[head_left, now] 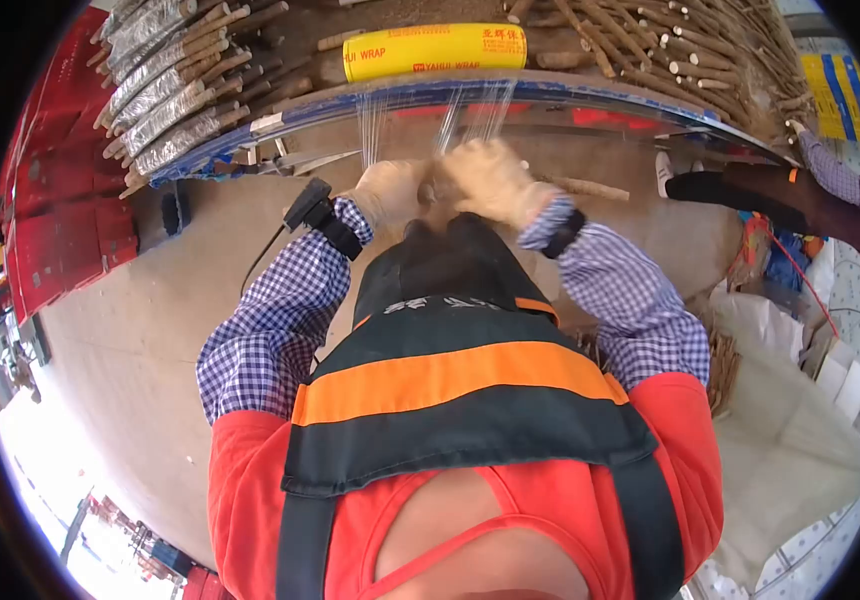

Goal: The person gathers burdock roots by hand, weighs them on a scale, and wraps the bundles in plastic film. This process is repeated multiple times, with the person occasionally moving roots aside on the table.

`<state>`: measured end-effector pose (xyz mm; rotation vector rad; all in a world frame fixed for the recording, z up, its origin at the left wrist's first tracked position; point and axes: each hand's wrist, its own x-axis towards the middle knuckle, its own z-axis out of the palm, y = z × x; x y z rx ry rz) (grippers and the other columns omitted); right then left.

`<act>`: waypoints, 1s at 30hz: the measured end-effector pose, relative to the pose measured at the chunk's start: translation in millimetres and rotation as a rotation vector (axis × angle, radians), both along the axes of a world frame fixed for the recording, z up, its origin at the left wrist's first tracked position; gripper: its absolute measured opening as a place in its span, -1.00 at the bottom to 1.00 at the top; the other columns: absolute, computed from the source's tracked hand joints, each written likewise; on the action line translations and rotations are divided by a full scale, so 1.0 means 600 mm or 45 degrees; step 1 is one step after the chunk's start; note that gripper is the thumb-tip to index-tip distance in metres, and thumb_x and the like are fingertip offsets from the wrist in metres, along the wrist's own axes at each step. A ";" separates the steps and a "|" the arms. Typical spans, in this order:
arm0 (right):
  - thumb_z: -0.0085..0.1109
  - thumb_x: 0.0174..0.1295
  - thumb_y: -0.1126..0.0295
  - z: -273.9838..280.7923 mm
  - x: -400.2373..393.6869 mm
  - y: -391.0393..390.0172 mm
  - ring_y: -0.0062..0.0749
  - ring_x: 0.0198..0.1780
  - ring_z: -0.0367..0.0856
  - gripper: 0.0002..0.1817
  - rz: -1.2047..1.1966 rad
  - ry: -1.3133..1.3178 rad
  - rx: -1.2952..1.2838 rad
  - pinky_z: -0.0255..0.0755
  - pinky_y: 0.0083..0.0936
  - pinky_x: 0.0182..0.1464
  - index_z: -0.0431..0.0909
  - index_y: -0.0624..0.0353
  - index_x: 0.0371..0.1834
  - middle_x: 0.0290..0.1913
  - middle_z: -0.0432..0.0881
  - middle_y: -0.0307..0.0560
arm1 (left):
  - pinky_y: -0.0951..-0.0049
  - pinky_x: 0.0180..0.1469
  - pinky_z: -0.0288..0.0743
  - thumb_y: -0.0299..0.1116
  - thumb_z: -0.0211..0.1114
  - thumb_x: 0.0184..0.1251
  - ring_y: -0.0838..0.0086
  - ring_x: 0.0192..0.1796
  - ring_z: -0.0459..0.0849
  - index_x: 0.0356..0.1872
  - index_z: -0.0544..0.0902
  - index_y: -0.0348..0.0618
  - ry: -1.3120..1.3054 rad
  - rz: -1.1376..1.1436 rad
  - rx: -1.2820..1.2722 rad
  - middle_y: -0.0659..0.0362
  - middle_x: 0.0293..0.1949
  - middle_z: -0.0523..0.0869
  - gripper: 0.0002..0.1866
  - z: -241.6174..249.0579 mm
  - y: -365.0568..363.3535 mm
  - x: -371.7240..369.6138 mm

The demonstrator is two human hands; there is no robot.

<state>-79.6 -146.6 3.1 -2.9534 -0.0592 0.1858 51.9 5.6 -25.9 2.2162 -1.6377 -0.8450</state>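
Observation:
Both of my hands wear pale gloves and are raised close together in front of the apron, just below the table edge. My left hand is closed near a dark, blurred bundle of sticks, whose outline is hard to make out. My right hand is smeared by motion at the other side of it, so its fingers cannot be told apart. Strands of clear stretch film run from the table edge down to the hands. Behind them on the table lies a yellow roll of wrap.
Film-wrapped stick bundles are stacked at the table's left. Loose cut sticks are piled at the right. The blue table edge crosses in front. Another person stands at the far right. Red boxes are at the left.

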 end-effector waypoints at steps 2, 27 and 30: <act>0.33 0.11 0.14 0.052 -0.044 -0.038 -0.13 -0.04 0.65 -0.58 -0.219 -0.132 0.202 0.52 -0.31 0.05 0.60 0.11 -0.01 0.00 0.65 0.01 | 0.17 -0.15 0.56 -0.32 0.41 -0.03 0.06 -0.19 0.68 -0.07 0.56 -0.13 -0.180 -0.050 -0.031 -0.03 -0.28 0.68 -0.57 -0.025 0.020 0.005; 0.22 0.26 0.07 0.061 -0.169 0.051 -0.01 0.10 0.59 -0.35 -0.678 0.092 0.552 0.52 -0.31 0.07 0.32 0.08 0.37 0.18 0.55 0.05 | 0.20 -0.14 0.39 -0.38 0.52 -0.18 0.20 -0.17 0.57 -0.09 0.47 -0.01 -0.356 0.025 -0.834 0.17 -0.21 0.57 -0.46 -0.128 0.074 0.006; 0.30 0.17 0.04 0.052 -0.166 0.057 0.02 0.06 0.61 -0.22 -0.729 0.150 0.360 0.54 -0.29 0.02 0.23 0.05 0.42 0.18 0.52 0.10 | 0.19 -0.17 0.42 -0.37 0.51 -0.16 0.21 -0.19 0.57 -0.09 0.47 -0.01 -0.294 0.046 -0.819 0.18 -0.22 0.57 -0.47 -0.110 0.069 -0.009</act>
